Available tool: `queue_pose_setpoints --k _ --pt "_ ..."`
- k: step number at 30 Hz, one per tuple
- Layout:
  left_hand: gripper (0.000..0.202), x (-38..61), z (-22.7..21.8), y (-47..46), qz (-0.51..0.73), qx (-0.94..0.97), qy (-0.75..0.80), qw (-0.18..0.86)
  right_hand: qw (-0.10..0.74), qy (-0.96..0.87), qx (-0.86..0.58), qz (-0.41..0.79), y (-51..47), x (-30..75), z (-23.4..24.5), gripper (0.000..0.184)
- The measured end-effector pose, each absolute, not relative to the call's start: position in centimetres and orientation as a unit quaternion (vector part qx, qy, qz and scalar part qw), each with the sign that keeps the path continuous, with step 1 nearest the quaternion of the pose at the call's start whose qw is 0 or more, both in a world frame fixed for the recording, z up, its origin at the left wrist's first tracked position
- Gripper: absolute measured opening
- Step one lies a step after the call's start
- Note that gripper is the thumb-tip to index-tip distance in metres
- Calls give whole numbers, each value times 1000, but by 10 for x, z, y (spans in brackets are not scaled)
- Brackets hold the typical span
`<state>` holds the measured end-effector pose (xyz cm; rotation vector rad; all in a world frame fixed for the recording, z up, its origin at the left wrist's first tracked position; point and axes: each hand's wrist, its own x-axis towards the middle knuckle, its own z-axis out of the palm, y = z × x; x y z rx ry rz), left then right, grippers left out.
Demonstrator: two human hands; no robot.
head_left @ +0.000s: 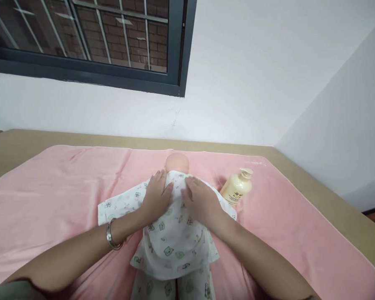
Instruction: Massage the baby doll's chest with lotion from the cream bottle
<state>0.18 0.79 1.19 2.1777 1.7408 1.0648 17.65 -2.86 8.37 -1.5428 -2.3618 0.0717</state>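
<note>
A baby doll [177, 162] lies on a pink sheet, its bald head toward the wall. It wears a white printed top [171, 246] with small animal figures and matching trousers [190, 286]. My left hand [158, 196] rests flat on the upper left of the top, fingers stretched toward the doll's head. On the upper right of the top lies my right hand [203, 202], its fingers extended and slightly bent. Neither hand holds anything. Just beyond the doll's right sleeve is a cream pump bottle [237, 186], tilted to the right.
The pink sheet [59, 200] covers much of a wooden table [318, 187]. White walls stand behind and to the right. A dark-framed window [175, 46] with bars is at the upper left. A silver bangle [111, 235] circles my left wrist.
</note>
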Motion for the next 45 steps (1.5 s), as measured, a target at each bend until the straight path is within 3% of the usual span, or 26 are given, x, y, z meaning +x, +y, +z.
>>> queue_pose_setpoints --k 4,9,25,31,40,45 --pt "50 4 7 1 377 726 570 75 182 -806 -563 26 3 178 61 53" --pt "46 4 13 1 402 717 564 80 203 -805 -558 26 10 177 44 53" --pt "49 4 15 -5 377 731 565 74 215 -807 -550 17 6 177 47 49" --pt "42 4 22 -17 373 789 489 24 230 -819 -521 70 17 184 54 43" --pt "53 0 25 -5 323 760 563 24 180 -851 -493 -17 -37 167 65 45" --pt "50 11 29 -37 315 806 501 -5 185 -841 -508 32 -10 177 68 44"
